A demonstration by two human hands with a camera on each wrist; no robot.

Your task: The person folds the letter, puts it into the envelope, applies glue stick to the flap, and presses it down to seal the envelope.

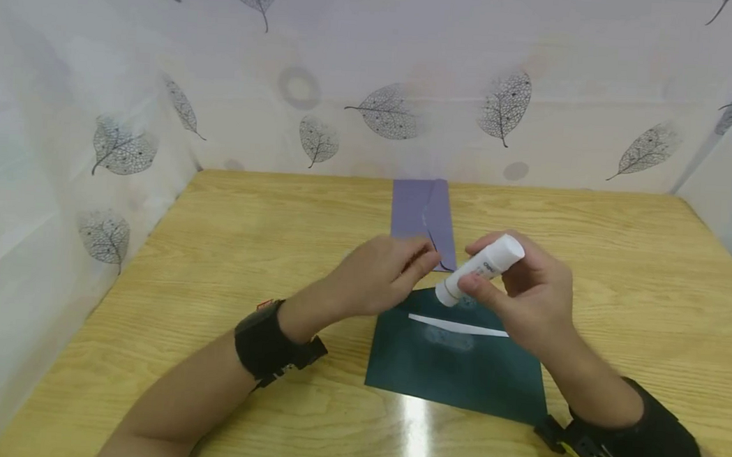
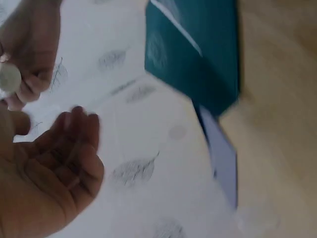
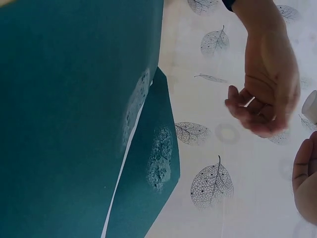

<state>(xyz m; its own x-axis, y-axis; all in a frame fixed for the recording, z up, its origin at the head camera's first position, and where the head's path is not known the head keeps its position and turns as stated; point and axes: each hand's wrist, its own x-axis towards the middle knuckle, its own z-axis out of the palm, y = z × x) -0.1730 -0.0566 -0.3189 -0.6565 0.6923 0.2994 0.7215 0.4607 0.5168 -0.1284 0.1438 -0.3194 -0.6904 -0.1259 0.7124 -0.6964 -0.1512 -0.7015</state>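
My right hand (image 1: 534, 295) grips a white glue stick (image 1: 483, 269), holding it tilted above a dark green envelope (image 1: 458, 370). The thumb lies across the near side of the stick. Left of it, my left hand (image 1: 378, 275) hovers with loosely bent fingers; its palm (image 2: 54, 183) appears to hold nothing in the left wrist view. The envelope lies with its flap (image 3: 161, 148) unfolded away from me, and a white strip shows along its opening. Whitish, rough patches mark both the flap and the envelope's body.
A purple envelope (image 1: 413, 203) lies behind the green one on the wood-grain table (image 1: 246, 228), partly covered by the left hand. A pale curtain (image 1: 440, 44) with leaf prints hangs along the back and sides. A small red-edged item (image 1: 264, 305) shows by the left wrist.
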